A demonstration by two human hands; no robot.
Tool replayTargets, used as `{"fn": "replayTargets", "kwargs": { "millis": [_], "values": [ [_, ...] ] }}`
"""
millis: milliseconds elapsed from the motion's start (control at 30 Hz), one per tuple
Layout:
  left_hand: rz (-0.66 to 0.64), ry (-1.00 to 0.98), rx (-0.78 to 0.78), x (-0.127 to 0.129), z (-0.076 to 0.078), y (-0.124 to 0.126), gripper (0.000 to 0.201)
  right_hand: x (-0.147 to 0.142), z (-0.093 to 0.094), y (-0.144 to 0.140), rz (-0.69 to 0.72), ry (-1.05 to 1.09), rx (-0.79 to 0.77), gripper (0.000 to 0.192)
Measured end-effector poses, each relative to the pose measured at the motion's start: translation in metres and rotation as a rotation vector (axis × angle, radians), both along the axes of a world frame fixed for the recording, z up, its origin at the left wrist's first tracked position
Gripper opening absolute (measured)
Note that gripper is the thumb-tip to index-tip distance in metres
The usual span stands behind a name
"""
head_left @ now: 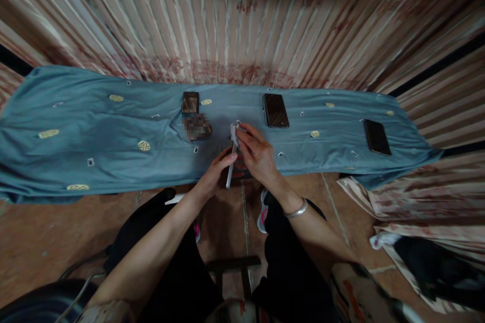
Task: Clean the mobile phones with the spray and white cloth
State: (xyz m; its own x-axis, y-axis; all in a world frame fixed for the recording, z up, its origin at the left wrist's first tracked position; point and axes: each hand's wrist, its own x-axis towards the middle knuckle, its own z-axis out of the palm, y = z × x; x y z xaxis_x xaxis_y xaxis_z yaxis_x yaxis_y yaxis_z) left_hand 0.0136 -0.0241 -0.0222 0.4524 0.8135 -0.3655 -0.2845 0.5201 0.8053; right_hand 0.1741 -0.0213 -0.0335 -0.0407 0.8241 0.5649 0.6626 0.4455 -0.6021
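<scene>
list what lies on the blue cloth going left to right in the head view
small dark phone → the hands, left hand and right hand, together on a thin white stick-like tool → large dark phone → dark phone near the right end, all on the blue cloth

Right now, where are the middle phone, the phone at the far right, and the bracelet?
Middle phone point(276, 110), head view, centre of its dark screen.
Far-right phone point(377, 137), head view, middle of its screen.
Bracelet point(296, 210), head view, the silver band on the right wrist.
</scene>
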Motion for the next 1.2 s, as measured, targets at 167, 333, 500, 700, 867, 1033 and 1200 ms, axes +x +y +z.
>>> {"fn": "replayTargets", "kwargs": {
  "millis": [167, 333, 500, 700, 867, 1033, 1200],
  "values": [
    [-0.02, 0.018, -0.019, 0.004, -0.005, -0.004, 0.043, 0.011, -0.004, 0.009, -0.077, -0.025, -0.009, 0.039],
    [-0.023, 0.035, -0.06, 0.007, -0.008, -0.004, 0.048, 0.011, -0.004, 0.011, -0.074, -0.037, -0.029, 0.037],
    [0.006, 0.066, -0.1, 0.009, -0.006, -0.004, 0.061, 0.005, 0.001, 0.008, -0.062, -0.072, -0.004, 0.036],
    [0.035, 0.051, -0.104, 0.011, 0.001, -0.006, 0.056, 0.001, 0.003, 0.007, -0.038, -0.113, 0.045, 0.037],
    [0.009, 0.031, -0.119, 0.009, 0.001, -0.005, 0.054, 0.004, 0.003, 0.009, -0.057, -0.14, 0.03, 0.036],
    [0.012, 0.039, -0.104, 0.009, -0.004, -0.006, 0.049, 0.005, 0.01, 0.006, -0.027, -0.133, 0.037, 0.037],
    [0.001, 0.04, -0.102, 0.01, -0.003, -0.007, 0.048, 0.004, 0.013, 0.003, -0.003, -0.148, 0.008, 0.039]
  ]
}}
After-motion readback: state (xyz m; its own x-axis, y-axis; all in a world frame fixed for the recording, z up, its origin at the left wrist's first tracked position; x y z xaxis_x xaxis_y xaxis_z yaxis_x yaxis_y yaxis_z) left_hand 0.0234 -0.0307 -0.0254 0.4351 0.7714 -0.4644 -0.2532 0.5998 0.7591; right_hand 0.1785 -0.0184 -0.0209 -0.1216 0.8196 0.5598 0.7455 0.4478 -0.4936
